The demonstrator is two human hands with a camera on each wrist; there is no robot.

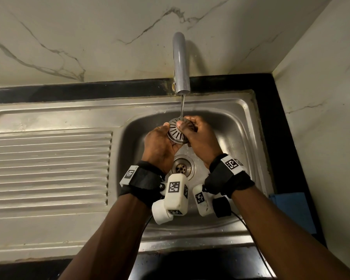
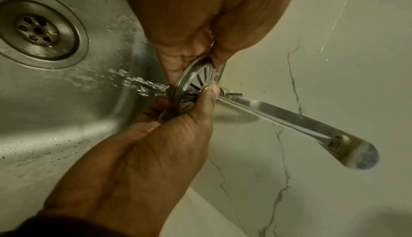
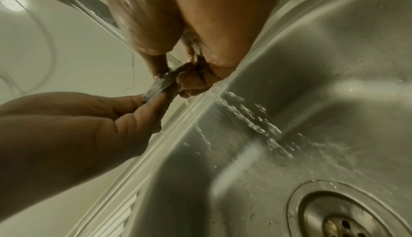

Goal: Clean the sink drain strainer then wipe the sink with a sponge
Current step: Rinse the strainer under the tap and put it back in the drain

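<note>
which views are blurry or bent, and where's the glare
Head view: sharp, warm and dim, wide-angle bending the steel sink rim. Left wrist view: slotted round metal strainer crisp, chrome faucet stretched. Right wrist view: soft, near hand blurred, bright glare streaks on the basin.

I see a chrome tap [image 1: 181,63] rising from the sink's back edge, a thin stream of water [image 1: 182,107] running from its spout. White veined marble wall [image 1: 73,37] stands behind. A blue cloth [image 1: 293,209] lies on the black counter [image 1: 271,102] at the right edge
</note>
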